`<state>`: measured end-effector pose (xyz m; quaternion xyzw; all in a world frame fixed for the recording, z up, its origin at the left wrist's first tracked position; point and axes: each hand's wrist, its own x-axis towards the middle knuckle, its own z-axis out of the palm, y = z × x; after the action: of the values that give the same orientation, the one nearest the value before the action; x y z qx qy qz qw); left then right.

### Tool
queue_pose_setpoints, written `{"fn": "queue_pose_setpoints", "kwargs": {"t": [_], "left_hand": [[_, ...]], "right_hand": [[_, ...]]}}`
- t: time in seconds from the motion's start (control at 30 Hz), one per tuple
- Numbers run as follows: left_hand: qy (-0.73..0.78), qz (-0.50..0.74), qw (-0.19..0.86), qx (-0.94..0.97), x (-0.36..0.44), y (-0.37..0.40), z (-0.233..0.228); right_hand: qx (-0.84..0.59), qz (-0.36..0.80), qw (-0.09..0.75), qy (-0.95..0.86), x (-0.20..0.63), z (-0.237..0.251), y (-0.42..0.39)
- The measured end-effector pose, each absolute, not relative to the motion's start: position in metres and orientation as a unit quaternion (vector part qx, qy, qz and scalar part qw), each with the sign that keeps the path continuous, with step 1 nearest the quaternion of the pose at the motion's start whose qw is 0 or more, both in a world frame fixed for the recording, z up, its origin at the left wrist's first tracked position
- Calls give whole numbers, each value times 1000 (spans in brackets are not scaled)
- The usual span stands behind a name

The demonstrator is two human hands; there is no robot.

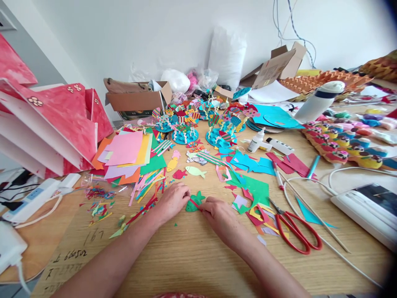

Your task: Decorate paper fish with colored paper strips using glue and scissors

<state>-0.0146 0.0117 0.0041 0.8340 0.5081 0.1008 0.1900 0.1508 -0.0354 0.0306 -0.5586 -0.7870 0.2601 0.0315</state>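
Two bare hands meet over a green paper fish [194,202] near the middle of a wooden table [192,256], a little toward its near edge. The left hand [172,201] has its fingers drawn together, pinching the fish's left side; the right hand [218,213] closes its fingertips on a thin red paper strip [196,203] that lies slanted across the green shape. Both forearms reach in from the near edge.

Just beside the right hand, red-handled scissors [294,231] lie flat among offcuts of green, red and yellow paper, with a thin wooden stick [316,215] running aslant past them. Beyond the hands, toward the middle of the table, lie more cut-out fish, one pale green [196,171] and one yellow [172,164]. A stack of coloured paper sheets [130,157] sits to the left of them, with narrow strips fanned at its near side. Farther back stand blue paper discs with striped fish and curled strips [198,120], and a small glue bottle [257,141] lies to their right. Red painted card structures [56,120] fill the left edge; open cardboard boxes [139,97] rest against the far wall. A white device [366,209] sits at the right edge.
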Motion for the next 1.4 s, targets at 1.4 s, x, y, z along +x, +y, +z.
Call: {"fn": "queue_pose_setpoints", "kwargs": {"t": [1.4], "left_hand": [[359,80,100,925,-39,-7,7]], "right_hand": [[-563,247,25,-788,160,34,-51]]}}
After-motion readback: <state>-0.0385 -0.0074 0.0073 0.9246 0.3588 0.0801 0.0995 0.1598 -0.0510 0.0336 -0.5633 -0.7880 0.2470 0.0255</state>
